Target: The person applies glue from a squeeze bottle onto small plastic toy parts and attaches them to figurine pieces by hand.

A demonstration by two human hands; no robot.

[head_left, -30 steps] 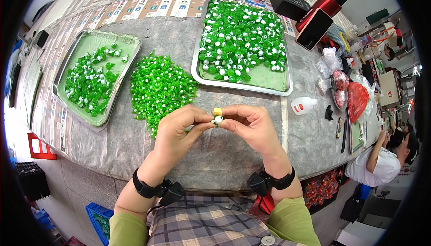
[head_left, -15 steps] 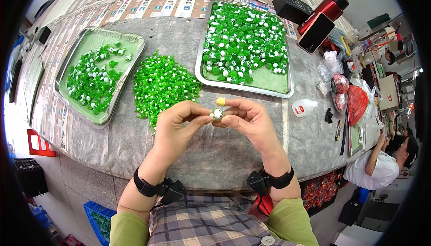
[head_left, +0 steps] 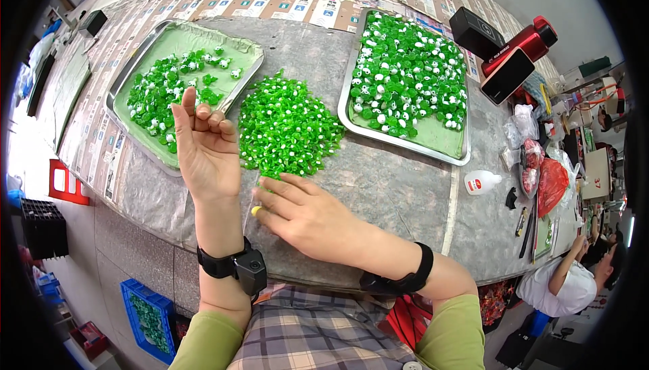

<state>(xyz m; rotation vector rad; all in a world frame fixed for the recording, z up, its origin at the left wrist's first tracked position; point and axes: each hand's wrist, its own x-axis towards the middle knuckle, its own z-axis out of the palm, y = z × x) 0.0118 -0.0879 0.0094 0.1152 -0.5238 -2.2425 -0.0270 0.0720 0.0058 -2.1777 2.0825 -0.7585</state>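
My left hand (head_left: 208,160) is raised at the near right corner of the left tray (head_left: 258,66), thumb and index finger stretched out, the others loosely curled; I see nothing held. Small green pieces with black-and-white ball-like tops (head_left: 154,97) lie in that tray. My right hand (head_left: 307,218), palm down with fingers apart, is at the near edge of a loose pile of bright green pieces with white spots (head_left: 291,123). Yellow tape wraps one of its fingertips, and nothing shows in its grip. Black straps with small devices circle both wrists.
A second metal tray (head_left: 405,152), heaped with green-and-white pieces, stands to the right. Beyond it are a black box (head_left: 476,32), a red bottle (head_left: 527,44) and a phone (head_left: 507,76). A small white bottle (head_left: 481,182) lies nearer. A co-worker (head_left: 564,285) sits at far right.
My hands have come apart from the small white-topped piece they held together. The left moved to the left tray, the right moved left to the pile. The view has shifted.
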